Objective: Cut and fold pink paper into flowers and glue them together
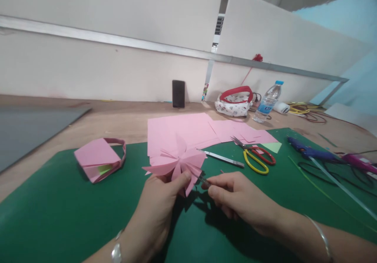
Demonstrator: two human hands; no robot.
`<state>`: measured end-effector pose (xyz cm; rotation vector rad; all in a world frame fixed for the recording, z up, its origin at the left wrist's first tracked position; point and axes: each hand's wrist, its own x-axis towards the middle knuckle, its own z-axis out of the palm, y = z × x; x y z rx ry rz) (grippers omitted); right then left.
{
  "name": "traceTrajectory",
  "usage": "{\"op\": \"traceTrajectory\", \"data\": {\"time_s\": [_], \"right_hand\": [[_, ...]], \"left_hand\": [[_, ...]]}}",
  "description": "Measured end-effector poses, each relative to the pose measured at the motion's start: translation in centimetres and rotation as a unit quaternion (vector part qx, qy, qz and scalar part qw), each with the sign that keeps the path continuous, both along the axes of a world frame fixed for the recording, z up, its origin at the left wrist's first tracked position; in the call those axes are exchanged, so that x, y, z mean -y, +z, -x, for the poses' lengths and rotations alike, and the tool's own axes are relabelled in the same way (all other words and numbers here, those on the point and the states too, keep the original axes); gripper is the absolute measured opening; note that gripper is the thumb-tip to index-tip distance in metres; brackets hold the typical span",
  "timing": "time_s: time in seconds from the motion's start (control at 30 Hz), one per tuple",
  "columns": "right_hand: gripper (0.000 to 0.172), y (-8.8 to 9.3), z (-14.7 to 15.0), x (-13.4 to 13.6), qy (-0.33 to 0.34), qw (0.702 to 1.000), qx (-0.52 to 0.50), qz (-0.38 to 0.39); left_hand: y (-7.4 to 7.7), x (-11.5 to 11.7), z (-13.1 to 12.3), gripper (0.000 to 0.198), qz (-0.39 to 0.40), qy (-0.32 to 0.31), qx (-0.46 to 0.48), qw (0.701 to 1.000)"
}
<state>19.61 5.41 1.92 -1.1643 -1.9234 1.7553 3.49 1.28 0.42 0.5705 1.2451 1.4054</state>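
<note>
Head view. Two hands counted. One pink paper flower [176, 165] is held over the middle of the green mat [88, 220], pinched by the left hand [159, 196], thumb on a petal. One slim metal tool [205, 182] is gripped between the fingertips of the right hand [235, 196], its tip hidden at the petals.

One folded pink paper piece [96, 157] is set near the mat's far left corner. Pink sheets [179, 127], stacked and too overlapped to count, are laid across the mat's far edge. One flat metal strip [225, 159] and one pair of scissors [246, 147] are placed just nearer; two glue guns, blue [309, 152] and magenta [361, 163], toward the tabletop's [129, 117] right edge.

Along the tabletop's far edge: one phone [178, 94], propped upright; one pouch [232, 108], contents hidden; one clear bottle [266, 104], blue-capped, its blue label too small to be read.
</note>
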Motion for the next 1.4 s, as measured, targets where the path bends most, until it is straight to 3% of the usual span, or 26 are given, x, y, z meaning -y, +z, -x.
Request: {"op": "traceTrajectory", "data": {"time_s": [0.57, 1.4], "right_hand": [[0.02, -0.37, 0.32, 0.12, -0.029, 1.0, 0.007, 0.001], [0.025, -0.37, 0.31, 0.01, -0.019, 1.0, -0.004, 0.018]], "left_hand": [[-0.27, 0.26, -0.4, 0.017, -0.011, -0.023, -0.105, 0.994], [-0.85, 0.19, -0.24, 0.019, -0.013, -0.038, -0.066, 0.997]]}}
